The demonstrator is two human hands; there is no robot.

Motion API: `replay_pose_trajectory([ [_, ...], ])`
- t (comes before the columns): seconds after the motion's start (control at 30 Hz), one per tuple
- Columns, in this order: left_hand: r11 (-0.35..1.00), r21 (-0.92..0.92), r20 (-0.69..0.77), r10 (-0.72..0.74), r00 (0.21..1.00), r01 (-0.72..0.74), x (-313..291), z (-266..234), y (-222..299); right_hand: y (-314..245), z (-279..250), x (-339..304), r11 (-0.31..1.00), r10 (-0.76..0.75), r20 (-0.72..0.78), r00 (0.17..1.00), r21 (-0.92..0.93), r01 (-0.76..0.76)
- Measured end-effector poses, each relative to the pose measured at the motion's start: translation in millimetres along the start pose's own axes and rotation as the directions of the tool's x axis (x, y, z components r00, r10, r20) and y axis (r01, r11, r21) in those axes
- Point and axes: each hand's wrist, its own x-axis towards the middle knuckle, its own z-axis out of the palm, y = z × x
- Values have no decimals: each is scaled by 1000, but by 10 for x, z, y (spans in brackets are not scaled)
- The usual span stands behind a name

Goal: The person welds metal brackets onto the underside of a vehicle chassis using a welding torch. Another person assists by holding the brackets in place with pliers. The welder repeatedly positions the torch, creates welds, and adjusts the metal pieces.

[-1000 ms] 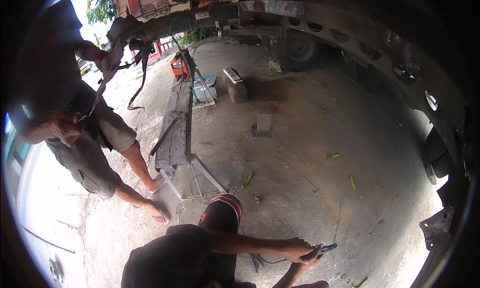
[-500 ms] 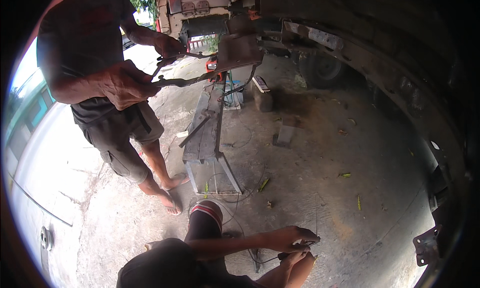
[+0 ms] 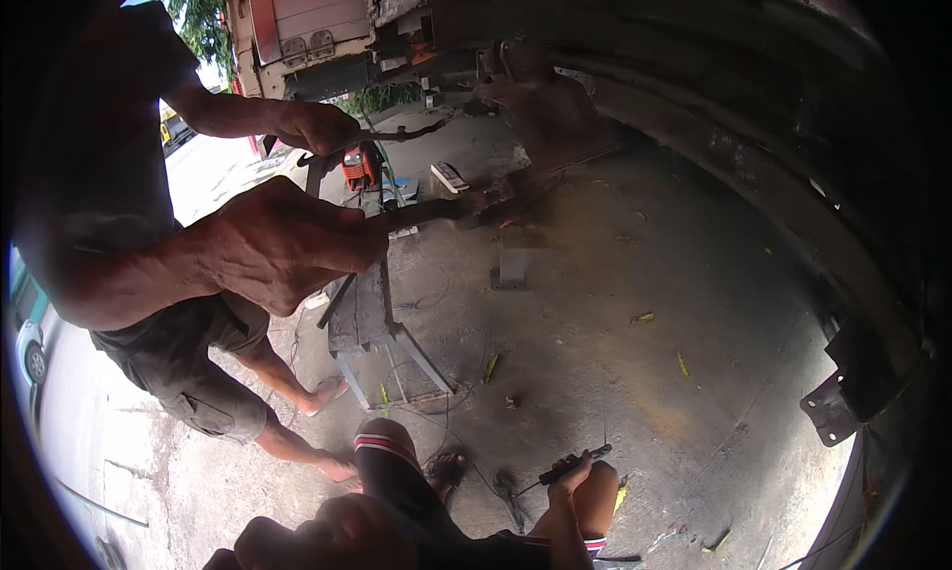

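Note:
My right hand (image 3: 569, 477) is wrapped round a black welding electrode holder (image 3: 576, 465) beside my bent knee. A thin upright electrode (image 3: 606, 411) stands in its jaws, and a cable leads off from its lower end. My left hand (image 3: 332, 542) is raised close at the lower edge, dark and blurred; its finger positions are unclear. Another person's hands (image 3: 283, 238) hold a rusty metal bracket with two long arms (image 3: 421, 213) and a wide brown plate (image 3: 550, 124), above the floor ahead of me.
A low metal bench (image 3: 362, 312) on angled legs stands ahead. Behind it are an orange machine (image 3: 359, 169) and a long pale object (image 3: 449, 177). A dark curved vehicle frame (image 3: 754, 154) arches over the right side; a bracket with holes (image 3: 831, 411) juts from it. Leaves lie on the concrete.
My left hand has left the electrode holder and come up towards the lower left. My right hand now grips the holder alone. The other person has brought the bracket nearer and further right.

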Motion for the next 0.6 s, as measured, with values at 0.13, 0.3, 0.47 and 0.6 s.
replay_pose_trajectory([
  [0.13, 991, -97, 63, -87, 994, 93, -81, 3, -113, 234, -246, 384, 996, 50, 14, 999, -77, -49],
  [0.3, 960, -204, 142, -167, 976, 194, -164, -4, -281, 677, -778, 910, 975, 191, -52, 980, -103, -196],
  [0.47, 922, -252, 247, -232, 941, 294, -291, -5, -351, 1102, -1261, 1154, 955, -61, -126, 990, -296, 21],
  [0.6, 880, -271, 352, -286, 891, 389, -380, -44, -365, 1093, -1252, 1127, 638, -180, -2, 984, -761, 115],
])
